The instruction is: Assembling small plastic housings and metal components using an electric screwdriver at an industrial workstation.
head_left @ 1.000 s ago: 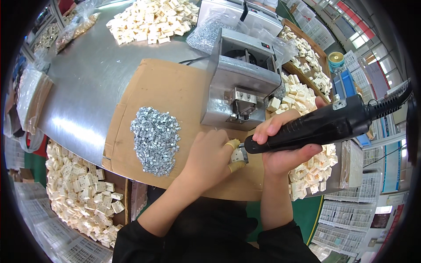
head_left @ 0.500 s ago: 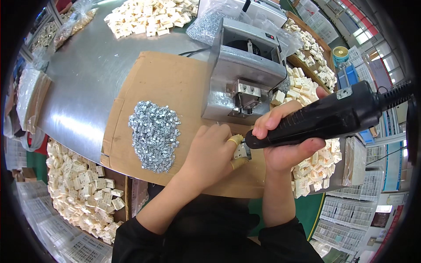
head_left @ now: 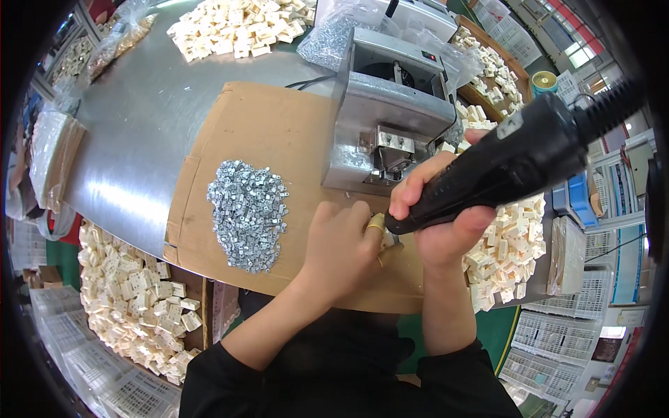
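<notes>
My right hand (head_left: 446, 240) is wrapped round a black electric screwdriver (head_left: 502, 157), its cable end raised toward the upper right. The nose of the tool points down left, close to the fingers of my left hand (head_left: 341, 240). Those fingers, with yellow covers on some of them, are closed on a small cream plastic block (head_left: 388, 240), mostly hidden behind the hand and tool. Whether the driver tip touches it, I cannot tell. To the left, a heap of small silvery metal parts (head_left: 247, 216) lies on a cardboard sheet (head_left: 279, 125).
A metal box-shaped machine (head_left: 390, 97) stands just beyond my hands. Cream blocks are heaped at the back (head_left: 240, 28), on the right (head_left: 498, 251) and in a wooden-sided container at lower left (head_left: 136, 299). A clear bag of small metal pieces (head_left: 331, 45) sits beside the machine.
The screwdriver has tipped steeper, its cable end rising, and its nose has moved slightly left and down. My left hand has turned a little, and less of the block shows.
</notes>
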Tool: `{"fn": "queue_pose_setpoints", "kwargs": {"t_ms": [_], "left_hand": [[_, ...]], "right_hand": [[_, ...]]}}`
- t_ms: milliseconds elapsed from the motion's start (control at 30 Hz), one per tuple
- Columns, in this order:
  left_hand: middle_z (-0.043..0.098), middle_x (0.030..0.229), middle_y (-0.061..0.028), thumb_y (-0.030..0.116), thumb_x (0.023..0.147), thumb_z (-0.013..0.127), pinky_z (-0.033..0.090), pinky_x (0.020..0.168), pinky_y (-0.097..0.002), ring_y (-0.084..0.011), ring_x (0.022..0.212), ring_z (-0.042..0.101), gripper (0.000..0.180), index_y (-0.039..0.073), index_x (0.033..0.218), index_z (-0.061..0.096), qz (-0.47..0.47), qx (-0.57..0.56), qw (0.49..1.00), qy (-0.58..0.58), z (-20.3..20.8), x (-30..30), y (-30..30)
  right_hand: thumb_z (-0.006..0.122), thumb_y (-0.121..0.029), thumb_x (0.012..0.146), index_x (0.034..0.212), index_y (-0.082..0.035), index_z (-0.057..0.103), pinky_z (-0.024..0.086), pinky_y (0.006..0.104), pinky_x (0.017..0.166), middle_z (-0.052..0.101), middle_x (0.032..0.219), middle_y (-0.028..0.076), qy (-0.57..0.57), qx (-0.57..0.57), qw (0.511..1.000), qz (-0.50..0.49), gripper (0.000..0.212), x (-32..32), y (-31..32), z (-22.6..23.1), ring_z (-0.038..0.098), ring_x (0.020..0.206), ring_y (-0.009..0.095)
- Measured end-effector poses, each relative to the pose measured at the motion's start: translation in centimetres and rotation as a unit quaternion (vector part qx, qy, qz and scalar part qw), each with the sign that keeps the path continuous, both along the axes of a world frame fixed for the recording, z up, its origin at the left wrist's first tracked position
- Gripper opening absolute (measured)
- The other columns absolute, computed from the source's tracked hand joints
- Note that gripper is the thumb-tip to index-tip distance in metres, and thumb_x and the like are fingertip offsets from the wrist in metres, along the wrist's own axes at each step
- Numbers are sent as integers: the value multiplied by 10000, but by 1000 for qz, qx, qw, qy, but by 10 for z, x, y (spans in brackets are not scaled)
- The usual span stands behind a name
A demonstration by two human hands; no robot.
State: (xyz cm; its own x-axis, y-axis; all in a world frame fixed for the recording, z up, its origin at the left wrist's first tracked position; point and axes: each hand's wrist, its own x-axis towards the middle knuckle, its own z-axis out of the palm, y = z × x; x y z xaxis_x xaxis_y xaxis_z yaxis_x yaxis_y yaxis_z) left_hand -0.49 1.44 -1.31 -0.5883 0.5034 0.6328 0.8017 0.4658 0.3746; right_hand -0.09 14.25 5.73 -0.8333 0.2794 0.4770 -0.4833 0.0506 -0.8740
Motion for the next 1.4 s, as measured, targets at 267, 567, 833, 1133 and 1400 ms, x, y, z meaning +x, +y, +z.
{"fn": "queue_pose_setpoints", "kwargs": {"t_ms": [267, 567, 833, 1133, 1400], "left_hand": [[483, 749, -39, 172, 622, 728, 366, 640, -408, -228, 704, 554, 175, 82, 716, 611, 94, -26, 995, -9, 4, 15, 12], [657, 925, -53, 220, 616, 786, 426, 640, -354, -215, 715, 617, 239, 66, 757, 671, 78, -80, 994, 16, -13, 4, 8], [699, 897, -41, 260, 578, 912, 488, 628, -327, -220, 699, 625, 397, 58, 870, 734, 11, 33, 999, 3, 30, 0, -22], [649, 786, -52, 236, 728, 890, 436, 523, -305, -171, 579, 531, 362, 59, 994, 719, 409, 17, 911, -42, -9, 76, -267], [682, 1094, -109, 112, 796, 809, 555, 880, -383, -249, 1038, 656, 340, 69, 1116, 703, 542, -33, 824, -162, -14, 103, -307]], "right_hand": [[565, -747, 869, 1315, -8, 396, 476, 294, 455, 564, 693, 120, 44, 4, 998, -51, 879, -11, -12, 8, 571, 507, 186], [657, -282, 927, 1355, -1, 390, 500, 272, 599, 625, 818, 64, 71, 23, 997, -33, 577, -8, -1, -1, 610, 667, 133], [569, -438, 998, 1268, 47, 527, 527, 297, 752, 657, 987, 124, -49, 55, 992, -99, 557, 52, 82, 13, 643, 839, 167], [708, -95, 854, 982, -20, 648, 483, 395, 846, 630, 966, 151, -108, 672, 709, -183, 160, 43, 175, 5, 620, 949, 340], [741, -171, 811, 1013, -26, 685, 494, 454, 794, 674, 995, 191, -198, 710, 654, -170, 255, 36, 185, -17, 630, 917, 399]]}}
